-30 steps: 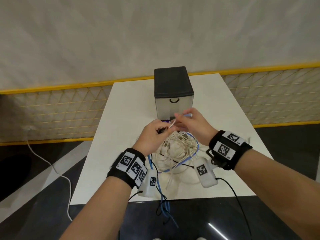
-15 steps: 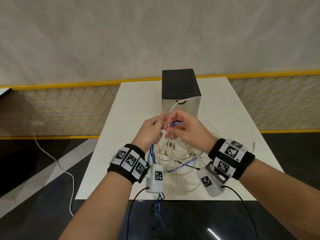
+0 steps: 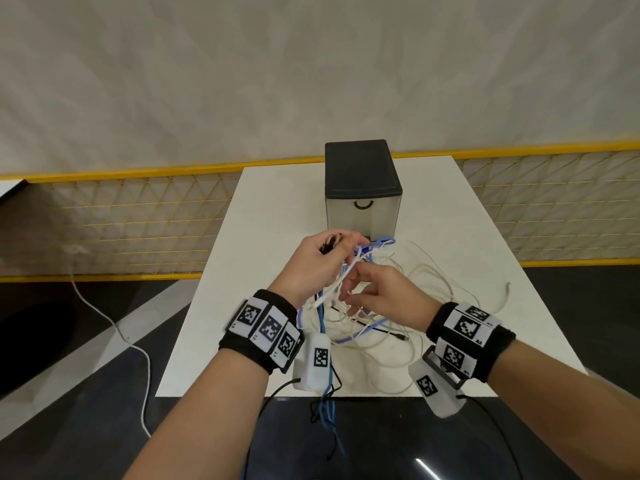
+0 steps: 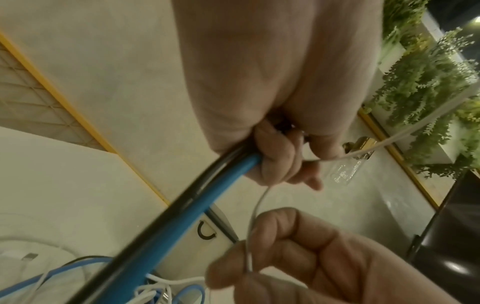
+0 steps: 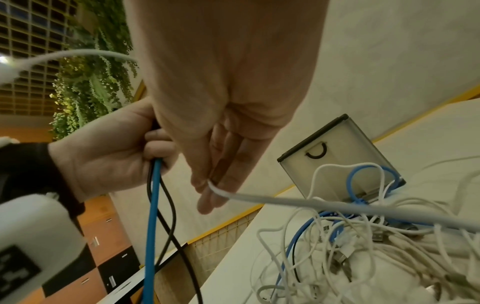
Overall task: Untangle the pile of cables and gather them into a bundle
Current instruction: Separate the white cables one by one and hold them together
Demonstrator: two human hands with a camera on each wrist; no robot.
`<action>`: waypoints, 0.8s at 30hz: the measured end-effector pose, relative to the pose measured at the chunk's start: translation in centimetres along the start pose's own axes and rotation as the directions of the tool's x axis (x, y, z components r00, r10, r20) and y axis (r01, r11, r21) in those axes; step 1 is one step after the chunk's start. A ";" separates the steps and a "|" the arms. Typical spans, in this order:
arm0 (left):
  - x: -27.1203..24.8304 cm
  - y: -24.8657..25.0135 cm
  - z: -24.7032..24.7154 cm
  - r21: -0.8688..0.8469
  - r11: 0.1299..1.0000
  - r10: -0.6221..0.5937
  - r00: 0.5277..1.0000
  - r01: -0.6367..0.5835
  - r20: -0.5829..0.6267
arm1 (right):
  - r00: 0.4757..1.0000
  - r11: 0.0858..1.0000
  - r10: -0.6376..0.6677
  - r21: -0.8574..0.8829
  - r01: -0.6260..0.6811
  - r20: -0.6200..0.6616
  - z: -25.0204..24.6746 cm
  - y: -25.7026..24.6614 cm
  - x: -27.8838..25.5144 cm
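A tangle of white, blue and black cables (image 3: 388,327) lies on the white table (image 3: 277,216) in front of me. Raised over its far left side, my left hand (image 3: 332,247) grips a blue cable (image 4: 197,207) and a black cable (image 4: 161,216), with dark plug ends sticking out above the fist. A thin white cable (image 3: 341,280) runs from those fingers down to my right hand (image 3: 349,289), which pinches it between thumb and fingertips (image 5: 210,191). From that pinch the white cable (image 5: 337,205) leads back into the pile (image 5: 363,257).
A small drawer box (image 3: 362,188) with a black top stands just behind the pile. Blue and black strands (image 3: 327,403) hang over the table's near edge. A white cord (image 3: 114,327) trails on the dark floor at left. A yellow mesh fence (image 3: 131,216) runs behind.
My right hand has drawn back toward me from beside the left hand, along the white cable. The white loop that arched before the drawer front has dropped. The left hand stays raised.
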State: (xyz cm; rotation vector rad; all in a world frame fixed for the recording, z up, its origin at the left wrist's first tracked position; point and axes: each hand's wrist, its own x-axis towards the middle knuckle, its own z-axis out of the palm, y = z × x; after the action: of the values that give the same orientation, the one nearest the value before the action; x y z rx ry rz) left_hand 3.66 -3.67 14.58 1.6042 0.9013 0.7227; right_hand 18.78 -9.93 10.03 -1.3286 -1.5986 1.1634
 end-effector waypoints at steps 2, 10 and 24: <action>-0.1 -0.2 0.1 -0.064 0.998 0.006 0.998 -0.009 -0.054 | 0.995 0.997 -0.040 -0.072 0.033 -0.092 0.3 0.1 0.3; 0.2 -1.8 0.0 0.084 0.995 -0.042 0.986 0.057 -0.162 | 0.844 0.900 -0.436 -0.171 0.401 -0.313 0.3 -3.7 0.8; -2.4 1.7 0.3 0.116 0.939 0.327 0.945 -0.325 -0.002 | 0.990 0.993 -0.069 0.082 0.079 -0.120 1.7 -4.5 2.2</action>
State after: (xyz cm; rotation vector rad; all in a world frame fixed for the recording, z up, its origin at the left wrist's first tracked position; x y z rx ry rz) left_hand 2.96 -5.99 16.16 1.8764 0.7074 0.9337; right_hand 15.38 -8.32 13.71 -1.2478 -1.4846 1.0780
